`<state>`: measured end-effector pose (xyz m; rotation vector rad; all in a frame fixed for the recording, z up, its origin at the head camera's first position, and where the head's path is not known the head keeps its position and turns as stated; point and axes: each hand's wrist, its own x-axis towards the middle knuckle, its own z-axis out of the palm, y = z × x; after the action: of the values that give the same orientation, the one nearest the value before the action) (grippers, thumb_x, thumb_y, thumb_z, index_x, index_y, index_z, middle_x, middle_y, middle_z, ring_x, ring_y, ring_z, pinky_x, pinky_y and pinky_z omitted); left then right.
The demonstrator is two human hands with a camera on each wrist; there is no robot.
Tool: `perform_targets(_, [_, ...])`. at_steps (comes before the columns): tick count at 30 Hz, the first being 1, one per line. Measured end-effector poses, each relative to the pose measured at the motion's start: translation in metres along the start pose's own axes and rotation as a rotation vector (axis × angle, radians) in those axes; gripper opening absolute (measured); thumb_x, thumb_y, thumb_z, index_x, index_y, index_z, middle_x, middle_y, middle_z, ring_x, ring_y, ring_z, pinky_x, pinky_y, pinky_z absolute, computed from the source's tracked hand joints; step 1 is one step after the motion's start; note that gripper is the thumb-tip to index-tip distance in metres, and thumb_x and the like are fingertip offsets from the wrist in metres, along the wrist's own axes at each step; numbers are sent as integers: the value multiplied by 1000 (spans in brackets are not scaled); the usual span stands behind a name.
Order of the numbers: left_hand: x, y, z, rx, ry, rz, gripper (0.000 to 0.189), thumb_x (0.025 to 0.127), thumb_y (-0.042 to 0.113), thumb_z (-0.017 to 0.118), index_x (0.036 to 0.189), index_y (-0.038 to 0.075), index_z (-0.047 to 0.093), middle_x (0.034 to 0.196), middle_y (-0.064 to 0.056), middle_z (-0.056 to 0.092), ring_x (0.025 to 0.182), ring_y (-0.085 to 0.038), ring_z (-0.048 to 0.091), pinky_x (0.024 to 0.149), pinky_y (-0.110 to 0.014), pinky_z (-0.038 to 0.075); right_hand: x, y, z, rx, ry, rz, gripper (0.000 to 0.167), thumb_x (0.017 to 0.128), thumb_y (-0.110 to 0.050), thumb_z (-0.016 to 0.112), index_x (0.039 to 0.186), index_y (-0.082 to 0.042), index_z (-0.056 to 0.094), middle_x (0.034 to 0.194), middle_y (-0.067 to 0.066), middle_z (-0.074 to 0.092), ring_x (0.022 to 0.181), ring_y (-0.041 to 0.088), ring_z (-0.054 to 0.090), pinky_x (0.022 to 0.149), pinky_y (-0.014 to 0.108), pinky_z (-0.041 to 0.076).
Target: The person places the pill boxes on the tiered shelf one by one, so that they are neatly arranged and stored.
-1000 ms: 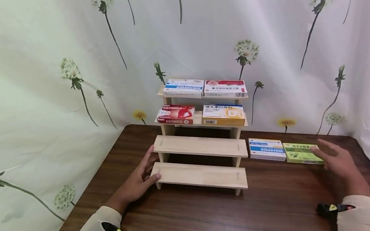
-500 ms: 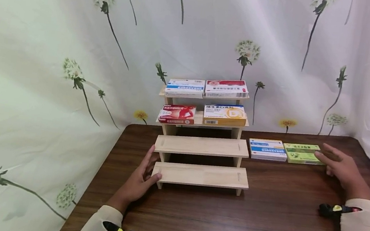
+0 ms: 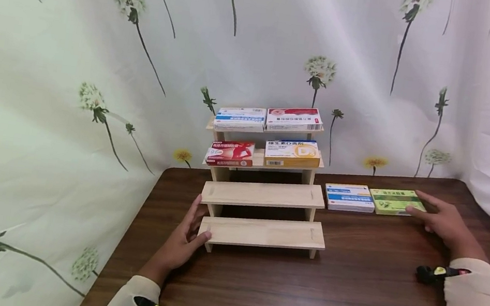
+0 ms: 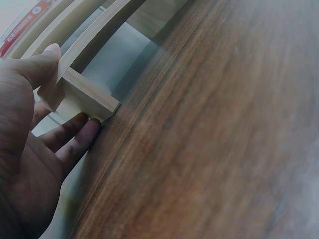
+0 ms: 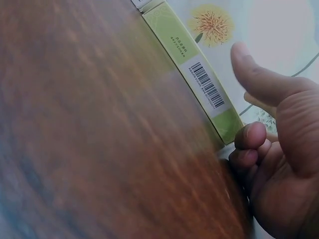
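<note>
A stepped wooden stand (image 3: 262, 233) with tiered shelves stands on the dark table. My left hand (image 3: 181, 241) holds its left end, thumb over the lowest step and fingers along the side; in the left wrist view the fingertips (image 4: 82, 132) lie by the stand's leg. At the right, a green medicine box (image 3: 398, 202) lies flat beside a blue-and-white medicine box (image 3: 349, 197). My right hand (image 3: 444, 223) is at the green box's right end, its thumb over the top. In the right wrist view the thumb is raised apart from the curled fingers, which are right at the box's corner.
On the top shelf are a blue-and-white box (image 3: 240, 119) and a red-and-white box (image 3: 294, 119). The shelf below bears a red box (image 3: 230, 153) and a yellow-and-white vitamin D box (image 3: 293, 153). A flower-print curtain (image 3: 266, 36) hangs behind the table (image 3: 281, 294).
My right hand has come in closer over the right end of the green box. My left hand stays on the stand. The head view has shifted slightly.
</note>
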<state>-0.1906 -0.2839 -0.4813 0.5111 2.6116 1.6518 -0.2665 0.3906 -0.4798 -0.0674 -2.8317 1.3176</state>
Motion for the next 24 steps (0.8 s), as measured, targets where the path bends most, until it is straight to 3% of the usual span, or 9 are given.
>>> perform_targets(6, [-1, -3, 0, 17, 15, -20, 99, 109, 24, 70, 176, 44, 0, 177, -20, 35, 159, -47, 42, 111, -43, 55, 3, -2, 0, -32, -26, 31, 90, 102, -46, 79, 169, -6, 35, 165, 41, 33, 69, 8, 56, 64, 29, 52])
perform_targets(11, [-1, -3, -1, 17, 11, -4, 99, 109, 23, 70, 176, 42, 0, 177, -21, 34, 160, -48, 40, 112, -49, 55, 2, -4, 0, -61, -23, 23, 85, 101, -39, 81, 166, -3, 41, 163, 42, 36, 70, 9, 56, 64, 28, 52])
perform_targets(17, [-1, -2, -1, 8, 6, -4, 99, 109, 22, 70, 175, 44, 0, 177, -21, 34, 160, -48, 41, 111, -44, 56, 5, -5, 3, -72, -1, 47, 75, 101, -23, 80, 164, -1, 45, 161, 44, 38, 66, 12, 58, 62, 28, 52])
perform_targets(24, [0, -3, -1, 9, 5, 0, 98, 110, 22, 69, 175, 45, 0, 177, -21, 33, 158, -49, 43, 109, -42, 57, 7, -8, 5, -71, 5, 76, 71, 101, -23, 80, 161, 1, 49, 153, 44, 41, 64, 14, 59, 60, 29, 51])
